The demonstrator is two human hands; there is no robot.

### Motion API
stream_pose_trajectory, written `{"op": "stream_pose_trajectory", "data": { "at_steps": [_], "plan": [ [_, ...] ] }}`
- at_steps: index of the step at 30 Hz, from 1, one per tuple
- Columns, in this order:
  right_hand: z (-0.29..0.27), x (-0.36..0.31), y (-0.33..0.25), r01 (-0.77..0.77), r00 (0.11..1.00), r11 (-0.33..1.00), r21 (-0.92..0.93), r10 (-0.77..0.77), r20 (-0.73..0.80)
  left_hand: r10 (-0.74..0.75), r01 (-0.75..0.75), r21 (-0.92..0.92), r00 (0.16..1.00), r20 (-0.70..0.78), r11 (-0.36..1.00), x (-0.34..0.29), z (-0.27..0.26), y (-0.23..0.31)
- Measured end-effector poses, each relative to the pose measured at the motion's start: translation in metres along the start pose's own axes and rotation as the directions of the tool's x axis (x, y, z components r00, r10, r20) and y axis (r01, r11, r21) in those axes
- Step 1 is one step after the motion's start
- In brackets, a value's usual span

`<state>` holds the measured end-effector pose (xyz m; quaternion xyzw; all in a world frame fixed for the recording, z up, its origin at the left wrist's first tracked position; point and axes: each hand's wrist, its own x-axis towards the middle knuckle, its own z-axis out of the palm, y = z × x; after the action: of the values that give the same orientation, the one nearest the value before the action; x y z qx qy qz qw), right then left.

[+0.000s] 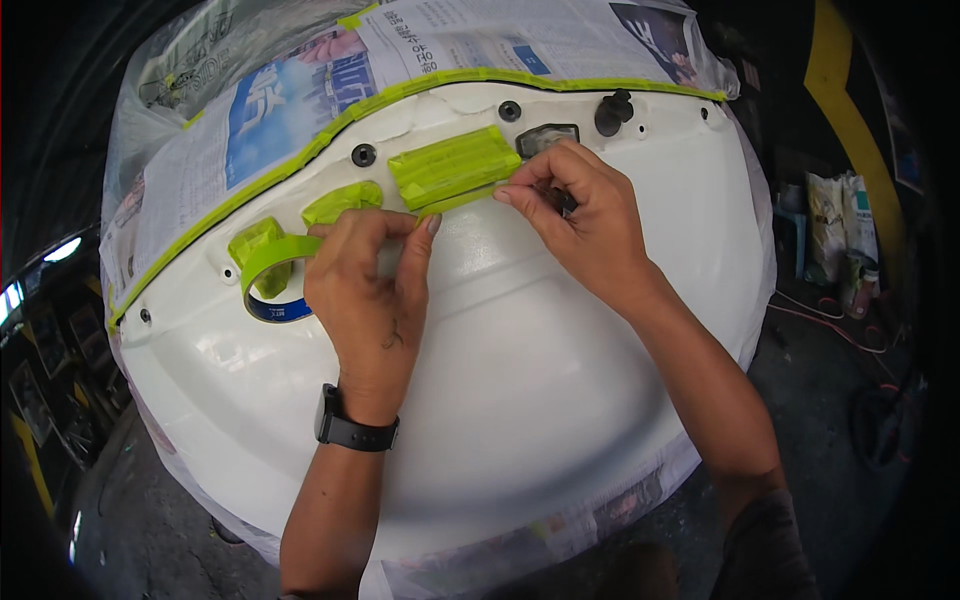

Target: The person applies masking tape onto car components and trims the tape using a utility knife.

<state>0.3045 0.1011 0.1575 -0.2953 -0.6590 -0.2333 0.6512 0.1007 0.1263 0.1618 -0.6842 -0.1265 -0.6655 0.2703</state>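
Observation:
A narrow strip of yellow-green masking tape [462, 200] stretches between my hands along the lower edge of a rectangular tape-covered patch [455, 165]. My left hand [365, 270] is closed, pinching the strip's left end at thumb and forefinger. The tape roll [280, 250], with its blue core, hangs at that hand's left side. My right hand [590, 215] pinches the strip's other end. Beneath both is a large white curved vehicle panel [500, 350]. Left of the rectangle sit two smaller taped patches, one partly behind my left fingers. A dark-rimmed recess [550, 137] lies bare above my right hand.
Newspaper [470, 45] and clear plastic sheeting, edged with the same tape, cover the area beyond the panel. A black rubber fitting [612, 112] sticks up at upper right. Bags [840, 225], a cable [835, 322] and a yellow floor line [850, 120] are on the right.

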Motion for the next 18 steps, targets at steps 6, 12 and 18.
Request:
{"op": "stream_pose_trajectory", "data": {
  "at_steps": [6,12,18],
  "plan": [
    [0.004,0.003,0.014,-0.001,1.000,1.000,0.006,0.001,-0.004,0.016,-0.016,0.013,0.999,-0.044,1.000,-0.002,0.008,0.000],
    [0.007,0.002,0.020,0.004,1.000,1.000,0.012,-0.004,-0.013,0.005,0.001,0.060,0.996,-0.089,0.998,-0.004,0.015,-0.001],
    [0.008,0.006,0.027,0.009,1.000,1.000,0.012,-0.009,-0.016,0.025,-0.015,0.082,0.991,-0.128,0.997,-0.004,0.016,-0.004]
  ]
}}
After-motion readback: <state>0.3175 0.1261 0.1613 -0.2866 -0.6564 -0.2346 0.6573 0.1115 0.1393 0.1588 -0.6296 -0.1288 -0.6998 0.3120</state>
